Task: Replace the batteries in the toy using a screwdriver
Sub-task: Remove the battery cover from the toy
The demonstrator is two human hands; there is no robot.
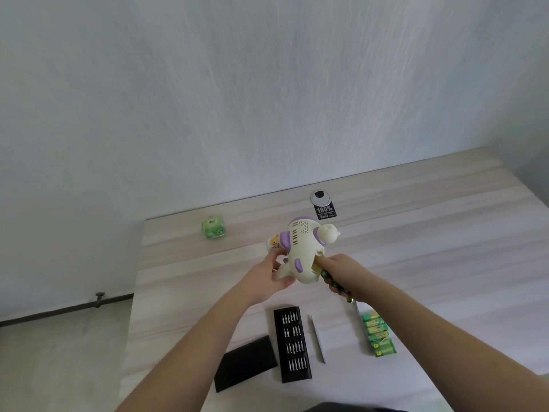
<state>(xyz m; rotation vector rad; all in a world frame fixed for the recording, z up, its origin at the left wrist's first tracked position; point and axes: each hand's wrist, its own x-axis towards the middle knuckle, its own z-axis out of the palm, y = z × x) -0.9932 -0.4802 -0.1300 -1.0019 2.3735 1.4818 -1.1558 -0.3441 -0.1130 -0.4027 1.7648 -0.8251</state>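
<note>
Pale wall behind, light wood table point(416, 233) below. Held up over the table by the left hand point(269, 278): a cream and purple toy point(301, 251), belly side up, grip wrapped around its lower end. Pressed against the open slot at the toy's bottom: the right hand point(341, 270), fingers closed on green batteries point(334, 282), with one end peeking out by the toy. Looks like the step of putting batteries in or pulling them out; hard to tell which. Best to keep the toy still, slot facing up, and match plus and minus ends to the marks inside. Slide each one in flat, push gently against the spring, never force. Lying near on the table: a black tray of screwdriver bits point(292, 344), a thin silver screwdriver point(317, 339) just beside it, a black lid point(245, 364), and a green pack of batteries point(378, 336) with "GP" printed on it. Farther back: a small green pack point(212, 228), writing too small to read, and a black tag point(325, 211) saying "100%".
</note>
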